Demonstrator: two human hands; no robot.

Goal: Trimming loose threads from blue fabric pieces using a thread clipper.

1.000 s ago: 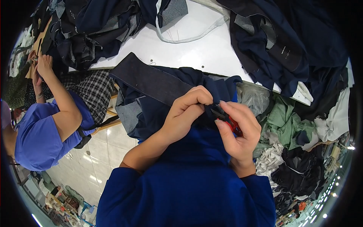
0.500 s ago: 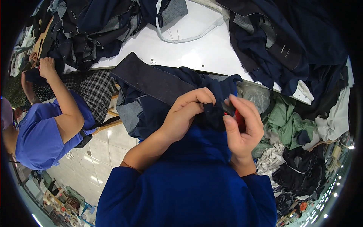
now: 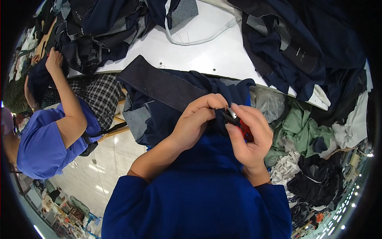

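Observation:
My left hand (image 3: 191, 122) pinches the edge of a dark navy garment (image 3: 169, 119) that lies bunched over my lap and against the table edge. A wide dark waistband-like strip (image 3: 159, 84) of it stretches away to the upper left. My right hand (image 3: 254, 139) is closed round small thread snips (image 3: 245, 130) with a red handle. Their metal blades point at the cloth just beside my left fingertips. Fingers partly hide both the snips and the pinched edge, so I cannot tell whether the blades touch a thread.
A white table (image 3: 199, 55) spans the far side, with heaps of navy cloth (image 3: 103, 28) at left and more navy pieces (image 3: 290, 51) at right. A pale loop of tape (image 3: 187, 43) lies between. Green cloth (image 3: 302, 127) and scraps pile up at my right. A co-worker (image 3: 51, 139) sits at left.
My right hand has brought the snips leftward, close against my left fingertips, and the blades now show. My left hand stays nearly still. The co-worker's hand has shifted slightly.

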